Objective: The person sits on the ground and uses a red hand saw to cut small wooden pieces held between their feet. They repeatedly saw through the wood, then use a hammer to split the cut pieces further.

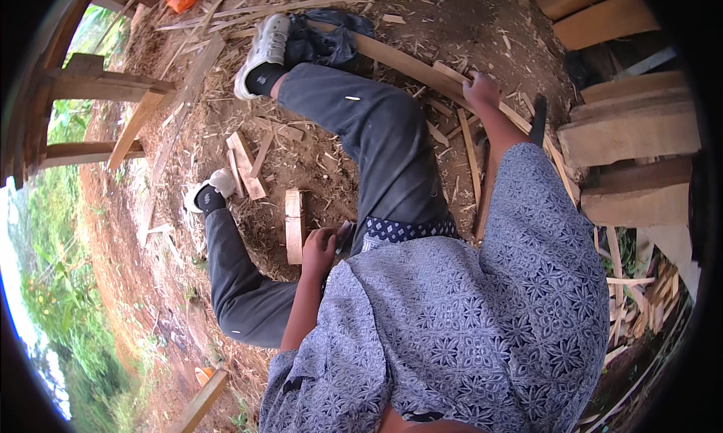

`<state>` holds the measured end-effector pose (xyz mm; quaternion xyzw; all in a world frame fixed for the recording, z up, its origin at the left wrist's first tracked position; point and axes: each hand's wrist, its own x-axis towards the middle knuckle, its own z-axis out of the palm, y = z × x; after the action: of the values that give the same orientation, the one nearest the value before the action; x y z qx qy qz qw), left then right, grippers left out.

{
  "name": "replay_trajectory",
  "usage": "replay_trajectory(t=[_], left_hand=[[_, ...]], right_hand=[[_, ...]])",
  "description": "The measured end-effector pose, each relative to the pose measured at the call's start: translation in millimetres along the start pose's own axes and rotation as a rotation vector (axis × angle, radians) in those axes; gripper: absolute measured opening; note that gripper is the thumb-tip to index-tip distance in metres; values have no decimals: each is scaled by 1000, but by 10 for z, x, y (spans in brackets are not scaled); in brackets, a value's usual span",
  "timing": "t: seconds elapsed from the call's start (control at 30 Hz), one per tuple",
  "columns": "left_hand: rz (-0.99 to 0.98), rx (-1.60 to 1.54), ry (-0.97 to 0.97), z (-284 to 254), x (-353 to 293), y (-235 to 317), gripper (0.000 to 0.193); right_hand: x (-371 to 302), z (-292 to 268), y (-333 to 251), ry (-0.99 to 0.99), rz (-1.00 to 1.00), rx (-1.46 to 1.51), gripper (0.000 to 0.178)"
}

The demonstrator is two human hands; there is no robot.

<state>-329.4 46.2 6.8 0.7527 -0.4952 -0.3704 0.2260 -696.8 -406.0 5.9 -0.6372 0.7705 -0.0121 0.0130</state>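
My left hand (320, 251) is closed beside my hip, its fingers curled. A small greyish object (345, 233) shows right at its fingers, too little of it to name. Close to that hand, on the ground, stands a short pale wooden block (294, 227). My right hand (483, 91) reaches out to the right, closed on a thin wooden strip (517, 120). A long wooden board (407, 62) lies under and alongside the strip, running from near my shoe. Beside my right forearm a dark flat blade-like piece (538, 119) sticks up.
Wood offcuts (245, 164) and shavings cover the dirt around my legs. Stacked thick planks (631, 135) stand at the right, with split sticks (654, 294) below. A black plastic bag (325, 38) lies by my shoe (265, 53). A wooden frame (98, 86) rises at the left.
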Motion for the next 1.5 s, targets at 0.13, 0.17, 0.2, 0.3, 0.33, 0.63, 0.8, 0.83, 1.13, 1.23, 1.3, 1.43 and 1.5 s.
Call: replay_trajectory(t=[0.13,0.17,0.2,0.3,0.33,0.63,0.8,0.83,1.13,1.23,1.3,1.43,1.5], left_hand=[[-5,-25,-3,-24,-26,19,20],[-7,-28,1,-20,3,37,20],[-12,-33,10,-14,20,42,21],[-28,-106,45,-10,10,-53,21],[-34,-139,59,4,45,-13,22],[-105,-616,79,-446,343,722,27],[126,-681,149,-964,452,1540,39],[272,-481,239,-1091,506,1778,46],[492,537,1022,-2196,482,2235,94],[318,488,801,-2259,199,1822,64],[237,424,658,-2197,-28,1486,49],[46,486,573,-2178,-545,847,33],[-95,560,548,-2190,-786,484,28]], right_hand=[[85,-85,-60,-148,71,48,39],[210,6,56,-161,67,82,38],[376,70,167,-173,58,115,37],[749,-53,371,-298,-57,386,32],[819,-190,356,-326,-79,479,31],[1045,-2506,-665,-308,-688,1067,25],[-266,-3979,-1873,73,-1040,1400,14],[-367,-4090,-1967,206,-1215,1421,13],[-1729,-3667,-2461,-412,-1127,1999,31],[-1976,-3014,-2515,-604,-837,2047,31],[-2081,-2510,-2477,-843,-683,1962,35],[-2279,-2062,-2277,-1117,-519,1503,49],[-2059,-1795,-1999,-1018,-513,1364,51]])
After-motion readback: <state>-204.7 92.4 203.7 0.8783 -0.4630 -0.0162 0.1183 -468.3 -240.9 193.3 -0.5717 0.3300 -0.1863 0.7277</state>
